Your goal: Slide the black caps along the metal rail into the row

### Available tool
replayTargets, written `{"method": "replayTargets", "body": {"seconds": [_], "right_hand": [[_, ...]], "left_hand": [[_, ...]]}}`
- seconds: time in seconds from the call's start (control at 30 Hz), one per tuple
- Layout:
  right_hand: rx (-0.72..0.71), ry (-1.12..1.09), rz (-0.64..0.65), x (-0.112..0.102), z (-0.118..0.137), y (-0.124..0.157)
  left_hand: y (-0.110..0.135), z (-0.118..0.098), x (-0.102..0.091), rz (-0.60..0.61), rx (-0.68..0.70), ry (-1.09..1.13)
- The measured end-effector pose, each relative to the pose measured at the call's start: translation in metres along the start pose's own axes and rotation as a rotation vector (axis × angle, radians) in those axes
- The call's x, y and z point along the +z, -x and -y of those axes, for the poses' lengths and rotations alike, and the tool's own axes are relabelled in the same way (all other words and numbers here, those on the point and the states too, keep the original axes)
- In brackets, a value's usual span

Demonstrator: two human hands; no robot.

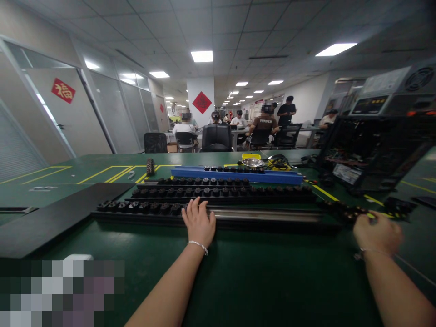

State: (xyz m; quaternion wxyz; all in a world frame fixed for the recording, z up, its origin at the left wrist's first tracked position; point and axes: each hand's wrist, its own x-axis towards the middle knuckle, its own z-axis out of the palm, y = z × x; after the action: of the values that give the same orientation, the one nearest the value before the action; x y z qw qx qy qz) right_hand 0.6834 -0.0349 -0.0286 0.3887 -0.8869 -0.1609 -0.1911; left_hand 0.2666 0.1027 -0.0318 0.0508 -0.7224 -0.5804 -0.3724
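My left hand (198, 222) lies on the nearest long black rail (272, 218), fingers stretched out over the end of a row of small black parts (139, 207) seated in it. My right hand (377, 235) is closed at the rail's right end, near a heap of loose black parts (350, 211); what its fingers hold is hidden. Two more black rails (221, 193) with parts lie just behind, and beyond them a blue rail (235, 175).
A green mat (238, 281) with yellow lines covers the table. A flat black panel (51, 218) lies at the left, an open dark machine case (374, 145) at the right, a metal bowl (252, 162) behind. Several people sit at desks far back.
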Motion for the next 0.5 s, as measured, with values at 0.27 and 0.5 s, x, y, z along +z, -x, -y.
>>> {"method": "replayTargets", "body": {"seconds": [0.27, 0.5], "right_hand": [[-0.787, -0.133, 0.060, -0.001, 0.080, 0.072], [-0.965, -0.014, 0.319, 0.018, 0.087, 0.113]], "left_hand": [[-0.005, 0.014, 0.006, -0.032, -0.045, -0.017], [-0.006, 0.013, 0.006, -0.064, -0.069, 0.020]]}}
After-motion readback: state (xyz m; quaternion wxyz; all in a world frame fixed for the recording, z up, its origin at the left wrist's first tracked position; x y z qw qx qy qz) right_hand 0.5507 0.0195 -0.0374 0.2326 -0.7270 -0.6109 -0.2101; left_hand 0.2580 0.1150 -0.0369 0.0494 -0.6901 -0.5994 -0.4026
